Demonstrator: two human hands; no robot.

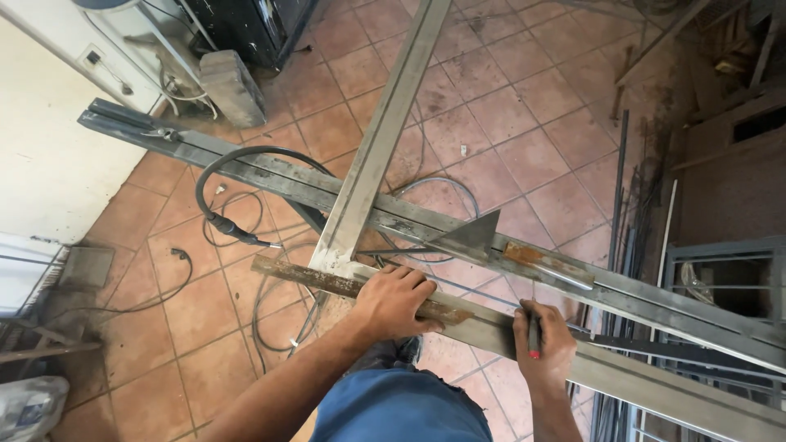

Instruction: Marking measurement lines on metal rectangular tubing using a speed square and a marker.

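Observation:
My left hand (395, 301) presses flat on a rusty steel bar (307, 277) that lies across a long grey steel profile (655, 385). My right hand (544, 344) grips a dark marker with a red end (534, 337), its tip down on the profile just right of the rusty bar's end. A second grey steel profile (385, 135) runs away from me and meets the frame near my left hand. A triangular steel plate (473, 236) rests on the parallel rail (270, 176) behind.
A black welding cable with an electrode holder (233, 227) loops over the tiled floor (508, 115). Thin steel rods (618, 213) and a metal frame (720, 278) stand at the right. A white wall (41, 147) and a wooden block (232, 86) are at the left.

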